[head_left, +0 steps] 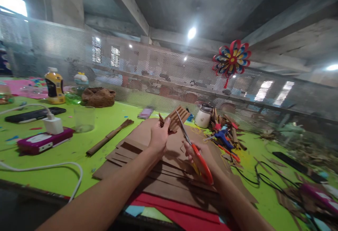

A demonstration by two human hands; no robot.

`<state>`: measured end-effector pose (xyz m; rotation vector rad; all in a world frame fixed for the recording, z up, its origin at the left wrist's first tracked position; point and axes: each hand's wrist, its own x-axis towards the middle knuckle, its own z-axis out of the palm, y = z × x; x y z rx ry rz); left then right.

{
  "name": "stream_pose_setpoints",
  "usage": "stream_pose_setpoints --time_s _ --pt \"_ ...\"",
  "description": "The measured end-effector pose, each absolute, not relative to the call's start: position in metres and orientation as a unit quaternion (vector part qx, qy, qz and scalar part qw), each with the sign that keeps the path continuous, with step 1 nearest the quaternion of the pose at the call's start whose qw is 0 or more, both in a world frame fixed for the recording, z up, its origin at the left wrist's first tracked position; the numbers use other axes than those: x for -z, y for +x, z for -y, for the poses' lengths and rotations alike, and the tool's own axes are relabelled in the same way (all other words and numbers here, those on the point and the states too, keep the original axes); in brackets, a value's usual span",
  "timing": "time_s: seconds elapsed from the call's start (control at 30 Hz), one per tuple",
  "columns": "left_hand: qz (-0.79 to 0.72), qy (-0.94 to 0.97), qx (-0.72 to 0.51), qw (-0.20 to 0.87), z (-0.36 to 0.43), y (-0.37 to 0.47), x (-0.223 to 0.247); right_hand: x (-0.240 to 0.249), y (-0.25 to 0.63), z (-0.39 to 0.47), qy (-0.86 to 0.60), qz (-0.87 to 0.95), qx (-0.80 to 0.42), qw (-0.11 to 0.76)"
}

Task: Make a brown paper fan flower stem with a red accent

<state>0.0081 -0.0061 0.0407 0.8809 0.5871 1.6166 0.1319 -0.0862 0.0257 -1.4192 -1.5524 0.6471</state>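
My left hand (pixel 158 135) is closed on a brown piece of corrugated cardboard (pixel 176 118), its ridges facing me, held up above the table. Around the red-and-yellow handles of a pair of scissors (pixel 199 159), the fingers of my right hand (pixel 196 153) are wrapped. The steel blades point up and to the left, and reach the right part of the cardboard piece. Whether they cut into it I cannot tell. Beneath both hands lie flat brown cardboard sheets (pixel 148 125), with several cut strips (pixel 124 155) on the left side.
A rolled cardboard stick (pixel 105 141) lies left of the sheets. Farther left are a clear cup (pixel 84 118), a purple power strip (pixel 44 141) and a yellow bottle (pixel 54 85). On the right are a blue glue gun (pixel 224 138), a white jar (pixel 204 115), cardboard scraps and black cables (pixel 258 174).
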Motion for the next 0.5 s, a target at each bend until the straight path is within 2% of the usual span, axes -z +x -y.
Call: stream_pose_setpoints --time_s 0.5 --pt "-0.258 0.379 -0.678 0.574 0.001 0.0061 -0.0379 -0.0202 0.1285 0.086 -0.57 0.592 -0.293 0.489"
